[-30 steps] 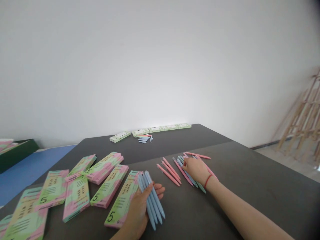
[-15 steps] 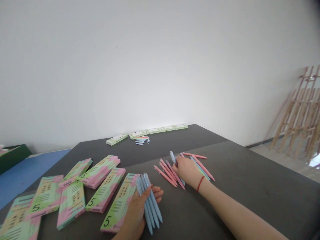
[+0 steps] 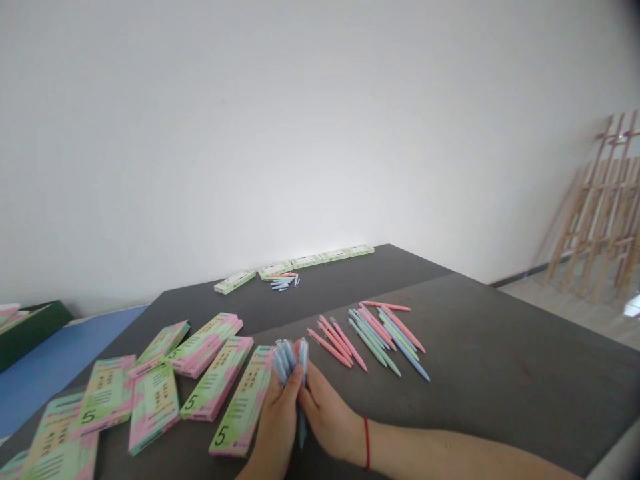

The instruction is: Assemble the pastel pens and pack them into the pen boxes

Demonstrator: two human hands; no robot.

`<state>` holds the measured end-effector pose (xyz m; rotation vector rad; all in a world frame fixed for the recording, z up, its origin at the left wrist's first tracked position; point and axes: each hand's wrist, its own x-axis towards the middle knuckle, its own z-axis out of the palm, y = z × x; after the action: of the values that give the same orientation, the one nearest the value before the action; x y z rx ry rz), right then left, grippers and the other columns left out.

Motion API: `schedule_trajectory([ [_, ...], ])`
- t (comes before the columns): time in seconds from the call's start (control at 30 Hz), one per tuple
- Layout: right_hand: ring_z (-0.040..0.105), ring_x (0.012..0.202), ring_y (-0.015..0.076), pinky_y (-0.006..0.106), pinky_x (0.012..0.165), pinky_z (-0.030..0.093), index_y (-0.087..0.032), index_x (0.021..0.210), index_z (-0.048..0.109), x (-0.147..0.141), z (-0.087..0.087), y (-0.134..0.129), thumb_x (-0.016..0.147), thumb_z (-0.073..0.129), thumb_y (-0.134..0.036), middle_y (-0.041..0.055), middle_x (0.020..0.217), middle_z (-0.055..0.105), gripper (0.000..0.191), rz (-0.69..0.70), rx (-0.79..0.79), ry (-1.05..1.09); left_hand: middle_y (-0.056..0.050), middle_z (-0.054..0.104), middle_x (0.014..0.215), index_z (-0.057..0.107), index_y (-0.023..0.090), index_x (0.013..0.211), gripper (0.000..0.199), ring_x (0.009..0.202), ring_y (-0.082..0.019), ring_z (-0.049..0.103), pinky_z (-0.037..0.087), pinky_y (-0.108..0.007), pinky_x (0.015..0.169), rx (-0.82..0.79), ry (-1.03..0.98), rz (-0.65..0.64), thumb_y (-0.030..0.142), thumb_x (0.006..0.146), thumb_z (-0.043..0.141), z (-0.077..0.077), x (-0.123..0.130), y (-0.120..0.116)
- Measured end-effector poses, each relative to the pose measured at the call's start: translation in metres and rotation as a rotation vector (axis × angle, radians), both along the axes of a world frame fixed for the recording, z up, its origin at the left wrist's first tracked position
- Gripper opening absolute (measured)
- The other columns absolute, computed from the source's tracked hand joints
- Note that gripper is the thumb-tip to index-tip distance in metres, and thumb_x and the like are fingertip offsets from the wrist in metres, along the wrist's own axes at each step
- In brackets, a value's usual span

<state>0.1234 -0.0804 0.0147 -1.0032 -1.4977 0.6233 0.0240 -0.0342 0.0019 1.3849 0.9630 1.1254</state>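
Note:
Close to the table's front, my left hand (image 3: 283,407) is closed around a bundle of light blue pens (image 3: 284,357), clip ends up. Pressed against it from the right, my right hand (image 3: 325,407) grips another light blue pen (image 3: 304,353), which stands nearly upright beside the bundle. Fingers cover most of the barrels; one tip pokes out below. Right of the hands lie loose pens in pink (image 3: 336,340), green (image 3: 375,347) and blue (image 3: 413,357). Just left of my left hand is a flat pink-and-green box (image 3: 243,403) marked 5.
More pink-and-green boxes (image 3: 107,390) lie scattered and overlapping at left. At the table's far edge, pale green boxes (image 3: 306,261) line the wall behind a small pile of pens or parts (image 3: 283,283). A dark green container (image 3: 37,327) is far left; wooden easels (image 3: 595,213) lean at right.
My right hand has left the loose pens with a blue pen and come back to my left hand. The bundle has tilted more upright, and the green pens are uncovered.

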Motion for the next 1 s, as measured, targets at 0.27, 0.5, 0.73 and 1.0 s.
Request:
schedule_trajectory([
  [0.27, 0.053, 0.108, 0.0215, 0.041, 0.104, 0.034, -0.025, 0.103, 0.059, 0.011, -0.001, 0.01, 0.082, 0.06, -0.032, 0.0045, 0.106, 0.062, 0.022, 0.092, -0.09, 0.298, -0.013, 0.06, 0.122, 0.053, 0.016, 0.117, 0.039, 0.122, -0.025, 0.049, 0.037, -0.042, 0.103, 0.314, 0.539, -0.135, 0.036, 0.092, 0.03, 0.031, 0.009, -0.002],
  [0.5, 0.052, 0.054, 0.0127, 0.025, 0.051, 0.047, -0.02, 0.086, 0.054, 0.019, -0.011, 0.026, 0.078, 0.059, -0.04, -0.0034, 0.061, 0.051, 0.022, 0.082, -0.332, 0.558, -0.016, 0.056, 0.127, 0.053, 0.013, 0.12, 0.047, 0.122, -0.027, 0.048, 0.035, -0.037, 0.103, 0.377, 0.835, -0.146, 0.043, 0.084, 0.049, 0.064, -0.003, 0.016],
  [0.73, 0.044, 0.048, 0.0081, 0.021, 0.046, 0.041, -0.018, 0.092, 0.048, 0.04, -0.006, 0.035, 0.075, 0.06, -0.034, -0.0076, 0.061, 0.043, 0.026, 0.054, -0.4, 0.655, -0.024, 0.064, 0.103, 0.058, 0.009, 0.11, 0.053, 0.109, -0.043, 0.054, 0.037, -0.053, 0.092, 0.302, 1.067, 0.063, 0.03, 0.062, 0.07, 0.052, -0.046, 0.021],
  [1.0, 0.042, 0.045, 0.0099, 0.022, 0.046, 0.033, -0.016, 0.093, 0.056, 0.054, 0.021, 0.028, 0.077, 0.061, -0.029, -0.0073, 0.055, 0.048, 0.022, -0.012, -0.284, 0.447, -0.01, 0.07, 0.103, 0.058, 0.019, 0.118, 0.043, 0.09, -0.025, 0.065, 0.049, -0.036, 0.08, 0.045, 0.377, -0.407, 0.042, 0.084, 0.045, 0.07, -0.047, 0.005],
])
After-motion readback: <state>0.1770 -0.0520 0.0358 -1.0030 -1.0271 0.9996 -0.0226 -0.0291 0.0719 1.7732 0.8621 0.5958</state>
